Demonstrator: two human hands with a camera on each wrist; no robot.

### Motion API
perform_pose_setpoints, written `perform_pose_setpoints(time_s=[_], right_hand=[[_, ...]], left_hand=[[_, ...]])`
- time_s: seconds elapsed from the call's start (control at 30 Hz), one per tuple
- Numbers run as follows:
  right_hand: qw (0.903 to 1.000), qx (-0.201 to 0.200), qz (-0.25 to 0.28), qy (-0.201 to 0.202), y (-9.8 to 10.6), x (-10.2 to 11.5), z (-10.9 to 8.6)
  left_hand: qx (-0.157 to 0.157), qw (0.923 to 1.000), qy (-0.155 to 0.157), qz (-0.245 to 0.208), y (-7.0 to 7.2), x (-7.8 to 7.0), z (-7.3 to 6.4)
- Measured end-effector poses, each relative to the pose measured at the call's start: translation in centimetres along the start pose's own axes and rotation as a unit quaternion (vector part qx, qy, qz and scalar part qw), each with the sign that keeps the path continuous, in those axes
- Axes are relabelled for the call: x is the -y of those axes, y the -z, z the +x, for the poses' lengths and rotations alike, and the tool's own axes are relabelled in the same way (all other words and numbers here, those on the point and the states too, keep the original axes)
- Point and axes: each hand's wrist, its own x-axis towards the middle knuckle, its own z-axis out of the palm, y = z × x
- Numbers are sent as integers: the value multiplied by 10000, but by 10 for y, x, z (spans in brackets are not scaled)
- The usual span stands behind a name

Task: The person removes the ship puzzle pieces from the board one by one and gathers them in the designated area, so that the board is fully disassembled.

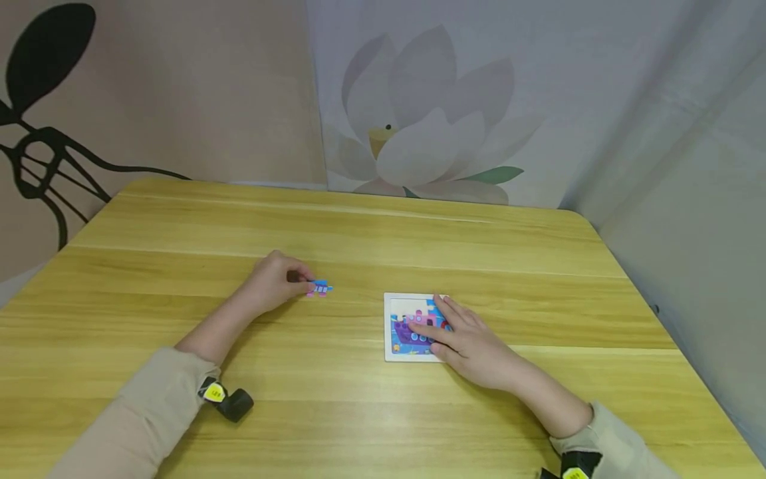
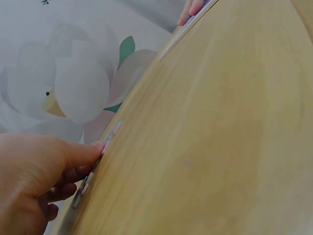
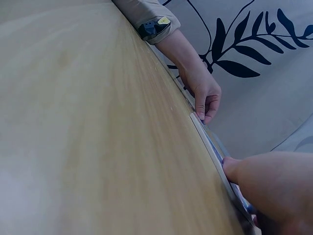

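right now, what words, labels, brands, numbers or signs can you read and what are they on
Left-arm yellow label, on the black wrist device: marks too small and blurred to read.
Right-arm yellow label, cut off by the picture edge: unreadable too.
Puzzle: no readable text.

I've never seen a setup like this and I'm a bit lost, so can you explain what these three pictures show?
There's no machine: a person is working bare-handed. The wide picture looks down from the head; the two tilted ones come from the left and right wrists. On the wood-grain table lies a partly filled picture puzzle in a white frame. The right hand rests on it, fingers spread. The left hand pinches a small blue and pink puzzle piece.
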Motion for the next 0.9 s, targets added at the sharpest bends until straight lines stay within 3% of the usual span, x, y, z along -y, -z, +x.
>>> perform_pose_setpoints(time_s=[0.4,0.9], right_hand=[[9998,-141,129,-50,-1,3,-1],[9988,-482,68,-8,-5,6,-9]], left_hand=[[-167,9987,-277,391,1,-3,-3],[-396,9972,-348,528,1,-7,-5]])
